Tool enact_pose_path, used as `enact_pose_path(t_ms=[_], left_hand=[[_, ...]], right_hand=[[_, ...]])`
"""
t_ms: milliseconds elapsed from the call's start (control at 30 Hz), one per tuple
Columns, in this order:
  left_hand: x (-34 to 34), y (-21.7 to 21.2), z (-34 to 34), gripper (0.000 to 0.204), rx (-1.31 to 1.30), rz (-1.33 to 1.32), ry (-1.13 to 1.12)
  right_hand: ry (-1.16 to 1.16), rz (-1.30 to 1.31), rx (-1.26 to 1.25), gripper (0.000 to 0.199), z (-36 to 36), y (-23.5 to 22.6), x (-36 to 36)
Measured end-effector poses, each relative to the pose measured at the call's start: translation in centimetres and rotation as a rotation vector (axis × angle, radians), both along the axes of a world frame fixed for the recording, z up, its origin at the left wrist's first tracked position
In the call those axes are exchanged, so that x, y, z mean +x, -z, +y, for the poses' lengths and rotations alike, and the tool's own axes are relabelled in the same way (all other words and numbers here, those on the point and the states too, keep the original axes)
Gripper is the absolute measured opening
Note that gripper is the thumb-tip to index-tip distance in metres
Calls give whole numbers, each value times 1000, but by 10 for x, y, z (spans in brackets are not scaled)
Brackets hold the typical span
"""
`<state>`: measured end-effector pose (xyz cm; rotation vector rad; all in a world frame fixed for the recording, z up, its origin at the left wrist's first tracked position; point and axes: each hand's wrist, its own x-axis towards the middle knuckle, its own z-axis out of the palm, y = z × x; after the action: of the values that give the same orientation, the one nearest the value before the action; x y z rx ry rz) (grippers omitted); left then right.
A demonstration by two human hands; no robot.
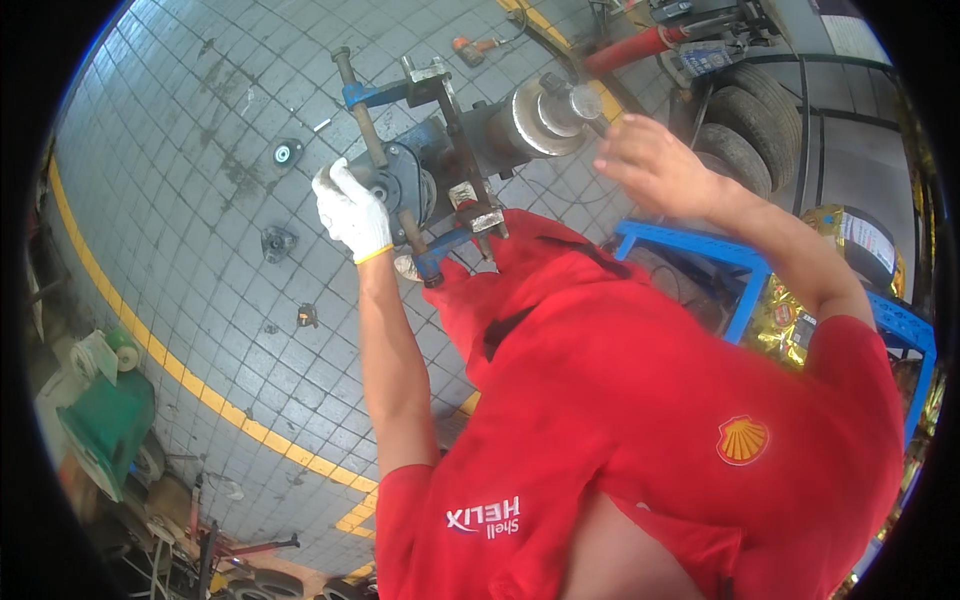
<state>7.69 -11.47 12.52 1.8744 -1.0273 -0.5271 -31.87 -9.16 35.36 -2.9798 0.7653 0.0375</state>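
Note:
My left hand [352, 212], in a white knitted glove, is closed at the near-left edge of a round dark metal mount [410, 185]. Some of its fingertips are hidden against the part. Two steel rods on blue arms of a clamp frame [445, 95] cross over this mount. Behind it, a thick steel cylinder [530, 120] reaches toward the upper right. Bare and slightly blurred, my right hand [655, 165] is at the cylinder's far end, fingers curled; whatever lies inside them is hidden. A dark bar shows beside these fingers.
On the tiled floor lie a round black part [287, 153], a dark three-cornered part [277, 243], a small part [307, 315] and an orange power tool [473, 50]. Tyres [735, 150] stand on a rack at right. A blue metal frame [690, 240] is beside my right side.

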Motion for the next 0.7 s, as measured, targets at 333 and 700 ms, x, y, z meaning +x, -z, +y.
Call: enact_pose_path(t_ms=[333,700], left_hand=[[3,11,1,39,-42,-37,145],[6,12,5,38,-13,-234,149]], right_hand=[[-278,36,228,21,-10,25,145],[905,102,504,44,-243,25,54]])
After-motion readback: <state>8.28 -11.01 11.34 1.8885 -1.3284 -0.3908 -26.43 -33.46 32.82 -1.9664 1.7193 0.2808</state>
